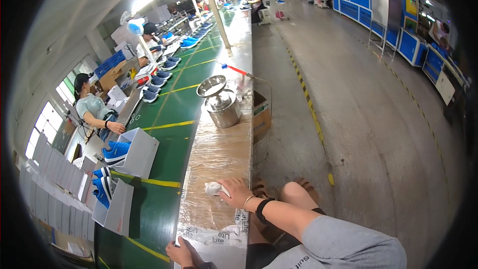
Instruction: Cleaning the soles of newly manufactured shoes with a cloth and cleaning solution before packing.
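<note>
My right hand [236, 192] is closed round a white cloth wad [213, 188], low over the plastic-wrapped brown top of the bench [206, 154]. One end of the wad sticks out past my fingers. Nearer the bottom of the picture, my left hand [181, 254] rests at the bench's edge beside the green conveyor belt [164, 169]. Its thumb and fingers are apart, and nothing shows in them. Farther up the bench stands a round metal pot with a shallow metal dish [222, 107] on top.
Blue shoes in open grey boxes [142, 152] stand on the belt's left side, with more shoes [149, 92] farther along. A person [94, 107] reaches toward the belt across from me. A red-handled tool [235, 69] lies beyond the pot. A cardboard box [262, 114] stands beside the bench.
</note>
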Demonstrator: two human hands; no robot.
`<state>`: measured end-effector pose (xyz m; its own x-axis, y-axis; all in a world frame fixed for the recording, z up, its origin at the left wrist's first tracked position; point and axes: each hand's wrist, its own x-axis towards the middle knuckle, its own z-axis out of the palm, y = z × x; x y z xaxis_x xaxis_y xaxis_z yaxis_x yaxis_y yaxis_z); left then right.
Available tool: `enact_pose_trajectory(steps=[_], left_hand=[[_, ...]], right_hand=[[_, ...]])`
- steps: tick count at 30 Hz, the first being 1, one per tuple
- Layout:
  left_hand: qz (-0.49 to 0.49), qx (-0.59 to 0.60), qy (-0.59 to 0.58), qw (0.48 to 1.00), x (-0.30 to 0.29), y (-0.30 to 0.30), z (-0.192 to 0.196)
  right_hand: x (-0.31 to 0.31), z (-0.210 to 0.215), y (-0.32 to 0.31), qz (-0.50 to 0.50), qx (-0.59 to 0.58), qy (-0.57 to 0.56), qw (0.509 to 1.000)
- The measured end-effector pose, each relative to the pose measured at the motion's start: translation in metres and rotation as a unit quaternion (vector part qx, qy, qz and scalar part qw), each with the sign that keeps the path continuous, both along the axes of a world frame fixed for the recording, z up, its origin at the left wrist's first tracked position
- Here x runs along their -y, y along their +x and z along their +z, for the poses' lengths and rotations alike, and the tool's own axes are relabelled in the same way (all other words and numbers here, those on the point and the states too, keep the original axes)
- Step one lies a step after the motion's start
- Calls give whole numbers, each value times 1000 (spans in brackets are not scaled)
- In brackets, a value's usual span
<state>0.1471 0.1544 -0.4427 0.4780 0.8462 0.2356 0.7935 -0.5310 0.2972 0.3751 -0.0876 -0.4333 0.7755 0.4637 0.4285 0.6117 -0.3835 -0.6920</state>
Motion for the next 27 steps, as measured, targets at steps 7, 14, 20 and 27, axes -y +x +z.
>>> enact_pose_trajectory(steps=[7,14,20,27], left_hand=[[-8,-17,1,1000,0,6,4],[-15,-16,8,1000,-4,8,6],[-16,-16,13,1000,-9,4,1],[-2,-42,-14,999,1,10,15]], right_hand=[[2,6,4,-15,-9,-3,1000],[3,9,6,-7,-16,-14,1000],[3,7,5,-3,-18,-14,1000],[4,-2,7,-19,-44,17,999]])
